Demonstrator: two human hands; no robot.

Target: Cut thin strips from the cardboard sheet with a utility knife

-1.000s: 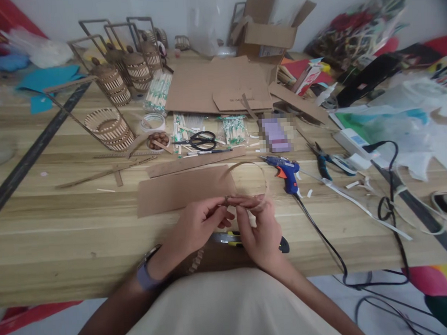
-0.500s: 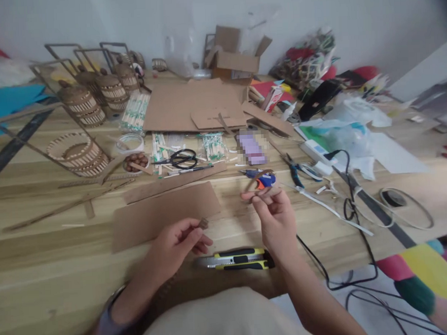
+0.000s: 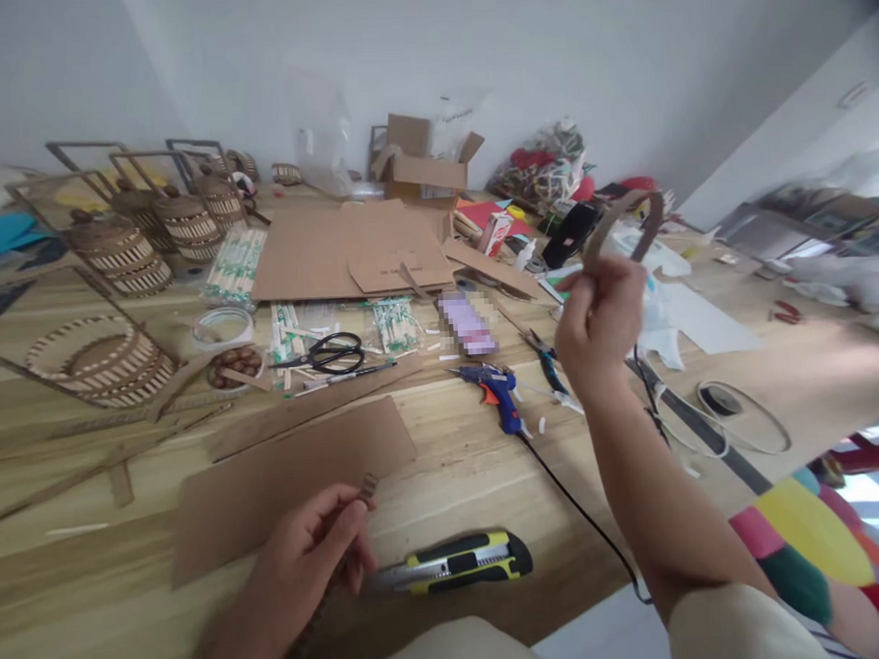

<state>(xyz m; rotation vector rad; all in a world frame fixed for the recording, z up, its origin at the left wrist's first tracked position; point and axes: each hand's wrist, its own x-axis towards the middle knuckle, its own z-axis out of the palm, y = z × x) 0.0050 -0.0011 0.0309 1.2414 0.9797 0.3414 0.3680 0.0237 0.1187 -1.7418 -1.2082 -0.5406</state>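
Pale wall point(image 3: 253, 66) behind and a crowded wooden table point(image 3: 432, 495) below form the setting; the blue glue gun point(image 3: 508, 412) serves as reference point. Beyond the glue gun and to its right, as the person faces it, the right hand point(image 3: 603, 317) is raised, fingers closed around a bent brown strip point(image 3: 649, 228) whose loop stands above the fist. Nearer the person and left of the glue gun, the left hand point(image 3: 310, 544) pinches a small brown piece point(image 3: 369, 485) between thumb and forefinger, the other fingers loosely curled. Such a fingertip hold appears suited to so slight a piece; the raised fist probably keeps the loop clear of the clutter. On the glue gun's near side lies a yellow-and-black utility knife point(image 3: 468, 561), blade toward the left hand, presumably placed for easy reach. Left of the glue gun, a cardboard panel point(image 3: 293, 482) lies flat, which seems to keep it steady and at hand. Points not verifiable: the strip's ends are hidden in the fist; the knife's blade tip is indistinct; I cannot tell whether the left palm conceals anything more; just beyond the glue gun, a purple object point(image 3: 468, 323) is obscured by coarse squares.
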